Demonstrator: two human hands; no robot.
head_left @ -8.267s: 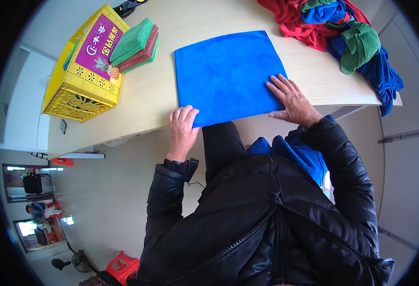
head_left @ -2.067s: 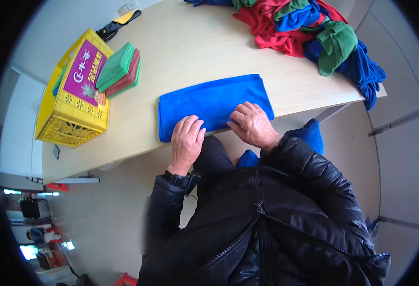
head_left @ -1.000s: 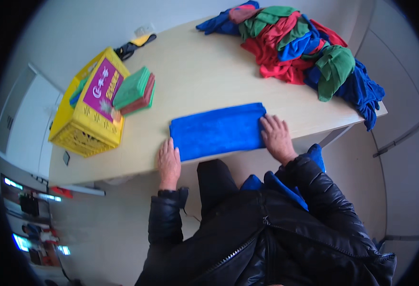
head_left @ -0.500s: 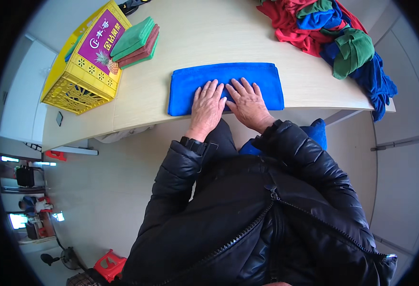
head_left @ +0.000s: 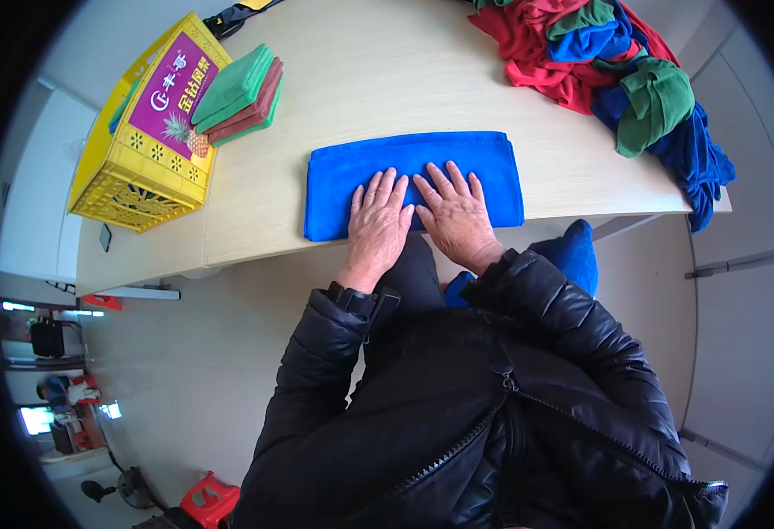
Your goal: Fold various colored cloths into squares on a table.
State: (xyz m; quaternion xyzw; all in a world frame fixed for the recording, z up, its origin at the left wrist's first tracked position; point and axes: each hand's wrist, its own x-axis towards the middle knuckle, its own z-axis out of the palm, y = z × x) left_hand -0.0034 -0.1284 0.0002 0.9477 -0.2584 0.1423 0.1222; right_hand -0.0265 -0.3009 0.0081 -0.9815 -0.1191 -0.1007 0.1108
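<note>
A folded blue cloth [head_left: 334,198] lies flat along the near edge of the table, a wide rectangle with a stitched far edge. My left hand [head_left: 376,219] rests palm down on its near middle, fingers stretched out. Just beside it, my right hand [head_left: 457,216] also presses flat on the cloth, fingers spread and thumb close to the left hand. Neither hand grips anything. The cloth under my palms is hidden.
A yellow plastic crate [head_left: 131,181] with a purple label stands at the left, folded green and brown-red cloths [head_left: 235,88] against it. Loose red, blue and green cloths [head_left: 572,66] heap at the far right, some hanging over the edge. A phone [head_left: 105,237] lies at the left.
The whole view has shifted, so the table and its things sit a little lower in the picture. Both hands stay flat on the blue cloth, perhaps slightly nearer its front edge.
</note>
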